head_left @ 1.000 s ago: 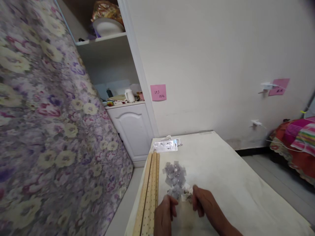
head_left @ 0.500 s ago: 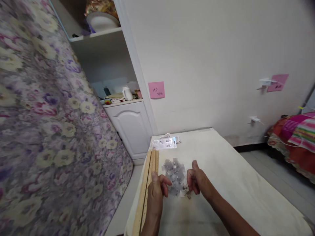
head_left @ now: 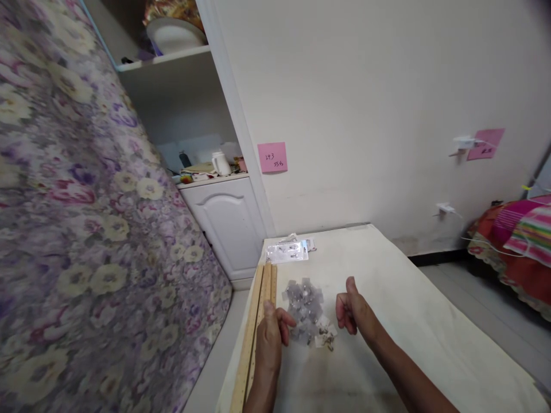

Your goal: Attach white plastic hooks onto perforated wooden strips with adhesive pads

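My left hand [head_left: 272, 334] rests beside the wooden rulers [head_left: 256, 327], its thumb up and its fingers loosely bent and apart, nothing held. A pile of small clear plastic packets [head_left: 305, 307] lies just ahead and to its right. Right of the pile, my right hand [head_left: 353, 310] has its thumb raised away from half-curled fingers, and no object shows in it. Between the hands, at the near right of the pile, is a small cluster of metallic pieces with white tags [head_left: 326, 334]. They are too small to make out, and neither hand touches them.
Flat clear packaging [head_left: 286, 251] lies at the far left corner of the cloth-covered table [head_left: 387, 321]. A floral curtain [head_left: 107, 246] hangs at the left, near a white cabinet [head_left: 221, 221]. A wall [head_left: 365, 115] stands behind the table.
My right hand has moved right, away from the small tagged pieces, which now show more fully. My left hand has shifted slightly left.
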Available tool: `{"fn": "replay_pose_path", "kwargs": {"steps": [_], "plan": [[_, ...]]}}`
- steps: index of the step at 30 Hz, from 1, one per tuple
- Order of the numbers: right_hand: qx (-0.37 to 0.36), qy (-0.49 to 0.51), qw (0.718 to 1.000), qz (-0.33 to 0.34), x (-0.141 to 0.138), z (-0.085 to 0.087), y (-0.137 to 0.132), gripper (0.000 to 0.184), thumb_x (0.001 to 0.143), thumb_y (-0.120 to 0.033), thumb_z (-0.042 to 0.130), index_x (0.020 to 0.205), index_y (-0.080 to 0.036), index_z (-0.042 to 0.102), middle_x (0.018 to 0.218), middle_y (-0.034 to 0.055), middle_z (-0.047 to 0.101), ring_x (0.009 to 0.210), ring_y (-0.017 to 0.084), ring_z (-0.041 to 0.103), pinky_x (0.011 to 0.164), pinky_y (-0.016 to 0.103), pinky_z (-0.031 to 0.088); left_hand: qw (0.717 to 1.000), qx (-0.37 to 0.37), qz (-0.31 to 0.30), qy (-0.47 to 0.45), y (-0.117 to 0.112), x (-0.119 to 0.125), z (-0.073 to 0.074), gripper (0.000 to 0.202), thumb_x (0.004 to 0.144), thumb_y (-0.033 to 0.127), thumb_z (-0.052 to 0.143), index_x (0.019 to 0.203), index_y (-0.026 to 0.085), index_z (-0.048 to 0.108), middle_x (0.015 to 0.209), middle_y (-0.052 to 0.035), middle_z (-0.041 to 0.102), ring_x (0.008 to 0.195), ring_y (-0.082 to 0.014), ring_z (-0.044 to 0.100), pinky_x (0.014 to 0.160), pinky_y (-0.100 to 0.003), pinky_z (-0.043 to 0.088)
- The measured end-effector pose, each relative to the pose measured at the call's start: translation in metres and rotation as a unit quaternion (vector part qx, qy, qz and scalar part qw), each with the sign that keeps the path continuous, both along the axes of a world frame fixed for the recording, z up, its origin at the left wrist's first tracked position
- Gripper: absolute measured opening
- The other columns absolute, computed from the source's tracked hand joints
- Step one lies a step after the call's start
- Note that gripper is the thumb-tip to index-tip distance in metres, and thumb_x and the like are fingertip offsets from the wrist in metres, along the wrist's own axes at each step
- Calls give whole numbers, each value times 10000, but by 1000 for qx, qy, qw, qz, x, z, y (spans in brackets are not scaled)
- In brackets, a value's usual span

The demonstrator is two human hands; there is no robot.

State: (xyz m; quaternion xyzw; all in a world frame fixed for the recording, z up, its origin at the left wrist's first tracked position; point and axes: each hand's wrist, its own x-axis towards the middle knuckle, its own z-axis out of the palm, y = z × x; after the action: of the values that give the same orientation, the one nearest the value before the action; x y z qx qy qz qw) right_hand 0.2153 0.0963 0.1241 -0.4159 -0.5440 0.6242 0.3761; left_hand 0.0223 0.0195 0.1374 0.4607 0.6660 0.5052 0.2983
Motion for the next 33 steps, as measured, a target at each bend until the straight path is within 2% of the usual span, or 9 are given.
{"fn": "replay_pose_path", "kwargs": {"steps": [7,25,29,31,33], "plan": [[-4,5,1000,-3,1,-2,2,799,808,-758,56,473,-177,491,394,10,520,307,69,379,368,214,238,1000,-15,8,10,2,-4,4,784,870,661,47,552,195,592,385,17,425,439,-131,435,527,-256,330],[0,-3,1000,-14,6,-3,1,803,813,-752,60,468,-175,499,397,17,528,311,73,390,371,216,259,1000,-10,12,23,1,-2,2,737,885,638,85,557,199,578,385,25,413,443,-133,432,530,-254,323],[-2,-6,1000,-9,6,-8,-3,797,818,-747,60,475,-174,496,394,8,527,305,69,395,370,210,266,998,-18,18,65,-3,-8,-10,631,894,614,181,602,205,563,417,35,425,474,-143,455,535,-251,332],[-5,-7,1000,3,5,-13,-8,786,823,-744,79,483,-173,499,396,2,527,307,67,399,373,206,272,990,-39,33,132,-9,-15,-21,540,886,601,268,650,210,557,492,34,477,531,-154,495,550,-252,341],[-12,-9,1000,17,1,-23,-14,778,826,-742,94,484,-172,499,393,-2,521,303,67,400,369,202,273,968,-78,68,227,-19,-25,-35,438,872,571,350,721,218,560,624,18,553,638,-176,549,589,-261,359]]}}
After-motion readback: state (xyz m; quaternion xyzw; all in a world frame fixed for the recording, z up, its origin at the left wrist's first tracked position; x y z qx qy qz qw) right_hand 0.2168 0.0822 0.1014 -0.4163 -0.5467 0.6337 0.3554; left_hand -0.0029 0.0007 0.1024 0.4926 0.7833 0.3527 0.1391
